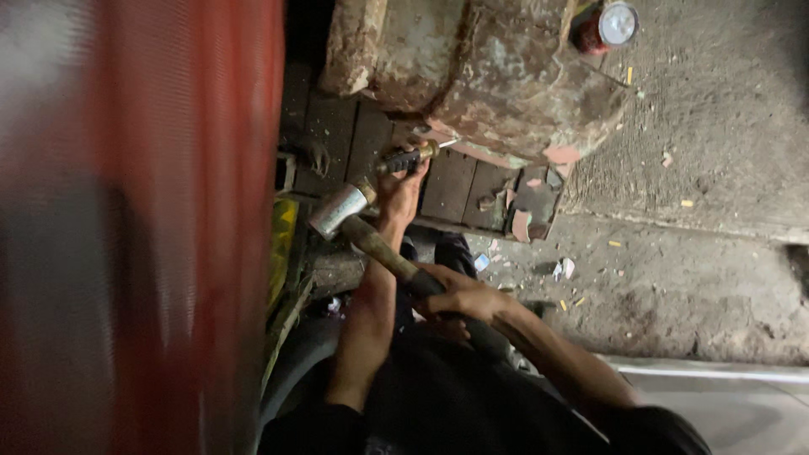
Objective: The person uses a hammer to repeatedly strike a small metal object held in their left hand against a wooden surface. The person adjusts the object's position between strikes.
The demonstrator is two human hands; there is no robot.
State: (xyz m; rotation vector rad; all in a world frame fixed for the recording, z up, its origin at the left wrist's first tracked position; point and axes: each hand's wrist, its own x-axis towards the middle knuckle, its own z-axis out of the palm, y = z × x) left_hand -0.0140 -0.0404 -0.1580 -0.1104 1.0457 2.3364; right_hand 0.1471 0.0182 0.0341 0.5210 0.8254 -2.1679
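Observation:
My left hand (399,192) reaches forward and grips a screwdriver-like tool (408,157) with a black handle and brass collar. Its thin tip touches the lower edge of a large rusty metal block (506,76). My right hand (455,295) is closed around the wooden handle of a hammer (350,215). The hammer's shiny steel head hangs just left of my left wrist, close behind the tool's handle. Both forearms come up from the bottom of the view, with dark sleeves at the elbows.
A blurred red surface (135,227) fills the left side. Dark wooden planks (337,126) lie under the block. A red drink can (607,25) stands at the top right. Broken chips and litter (522,223) are scattered over the dirty concrete floor (699,168).

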